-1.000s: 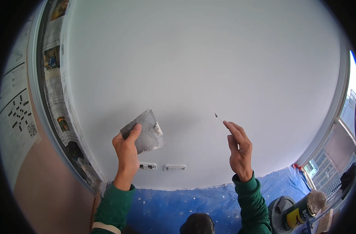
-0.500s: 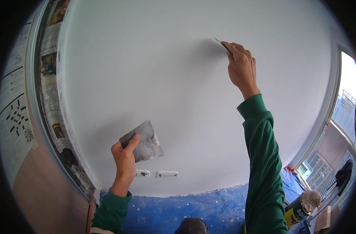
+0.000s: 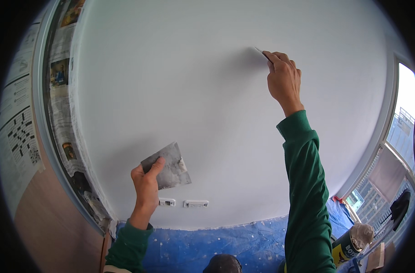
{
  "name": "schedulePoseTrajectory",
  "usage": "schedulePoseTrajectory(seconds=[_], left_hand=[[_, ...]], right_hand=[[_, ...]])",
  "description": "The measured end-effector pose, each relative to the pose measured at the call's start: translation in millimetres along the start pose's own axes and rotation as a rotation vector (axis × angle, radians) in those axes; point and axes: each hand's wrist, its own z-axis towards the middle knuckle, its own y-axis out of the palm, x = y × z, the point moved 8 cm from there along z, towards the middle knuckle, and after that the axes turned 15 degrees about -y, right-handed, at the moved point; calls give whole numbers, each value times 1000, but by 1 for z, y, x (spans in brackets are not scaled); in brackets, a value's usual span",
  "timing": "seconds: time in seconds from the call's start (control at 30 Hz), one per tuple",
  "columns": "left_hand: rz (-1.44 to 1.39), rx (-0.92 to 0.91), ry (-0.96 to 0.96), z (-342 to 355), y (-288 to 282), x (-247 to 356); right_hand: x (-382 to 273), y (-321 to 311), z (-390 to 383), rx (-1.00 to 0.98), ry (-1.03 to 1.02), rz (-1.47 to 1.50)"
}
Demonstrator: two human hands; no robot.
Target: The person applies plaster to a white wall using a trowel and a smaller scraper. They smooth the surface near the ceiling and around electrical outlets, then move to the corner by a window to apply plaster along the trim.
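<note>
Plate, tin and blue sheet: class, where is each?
Plate (image 3: 172, 168), head view: on its grey face.
Tin (image 3: 346, 248), head view: on its side.
Blue sheet (image 3: 185, 248), head view: on a bare stretch between the sleeves.

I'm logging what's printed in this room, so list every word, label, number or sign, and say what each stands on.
Dark-and-yellow can, lower right: large pale lettering; wording not copied here.
Newspaper strip, left: fine print, too small to read.
Paper sheet, far left: crossword grid and small print, unreadable.
Grey plate in the left hand: no lettering visible.
</note>
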Motion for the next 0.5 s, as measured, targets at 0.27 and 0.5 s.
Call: schedulePoseTrajectory(seconds=[0.27,0.5], left_hand=[[-5,-1,-22,2,-2,-8],[2,2,-16,2,1,-11]], right_hand=[[-14,12,-4,-39,-25,16],[-12,15,6,56,-22,-58]])
